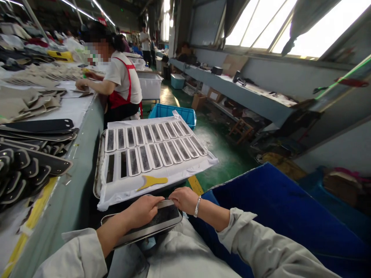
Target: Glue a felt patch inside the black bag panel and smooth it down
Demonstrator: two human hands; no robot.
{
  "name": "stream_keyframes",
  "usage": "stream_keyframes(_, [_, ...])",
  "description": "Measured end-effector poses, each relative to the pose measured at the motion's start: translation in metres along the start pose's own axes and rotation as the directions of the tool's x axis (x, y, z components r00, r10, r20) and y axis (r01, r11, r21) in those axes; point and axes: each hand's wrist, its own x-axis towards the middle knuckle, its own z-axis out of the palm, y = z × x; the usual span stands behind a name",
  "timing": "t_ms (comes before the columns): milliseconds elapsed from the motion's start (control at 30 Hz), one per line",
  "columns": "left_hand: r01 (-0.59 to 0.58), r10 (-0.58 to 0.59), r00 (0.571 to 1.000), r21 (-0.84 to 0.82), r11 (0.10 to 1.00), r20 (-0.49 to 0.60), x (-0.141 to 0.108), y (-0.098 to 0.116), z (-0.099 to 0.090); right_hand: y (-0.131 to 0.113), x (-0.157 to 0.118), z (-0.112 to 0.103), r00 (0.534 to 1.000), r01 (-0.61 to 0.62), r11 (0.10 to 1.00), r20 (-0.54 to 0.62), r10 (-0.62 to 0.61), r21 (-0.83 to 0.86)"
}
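A flat dark panel with a pale rim lies across my lap. My left hand rests on its upper face, fingers bent together over the far edge. At the panel's right end my right hand pinches at the far edge, thumb and fingers pressed together. In front stands a white-covered board bearing two rows of dark rectangular pieces with pale borders. A yellow scraper-like tool lies on the near part of that board, just beyond my hands.
Stacks of dark cut pieces lie on the long table at left. A person in a red apron sits working there. Blue bins stand beyond the board and at right. A long bench runs along the wall.
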Motion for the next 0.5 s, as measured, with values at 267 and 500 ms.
stream_keyframes(267, [0.057, -0.062, 0.998, 0.218, 0.974, 0.019, 0.002, -0.003, 0.026, 0.006, -0.001, -0.01, 0.993, 0.107, 0.983, 0.04, -0.114, 0.147])
stream_keyframes(500, [0.023, -0.022, 1.0, 0.34, 0.94, -0.007, -0.002, 0.003, 0.034, 0.031, 0.033, -0.014, 0.891, -0.281, 0.833, 0.453, 0.041, 0.476])
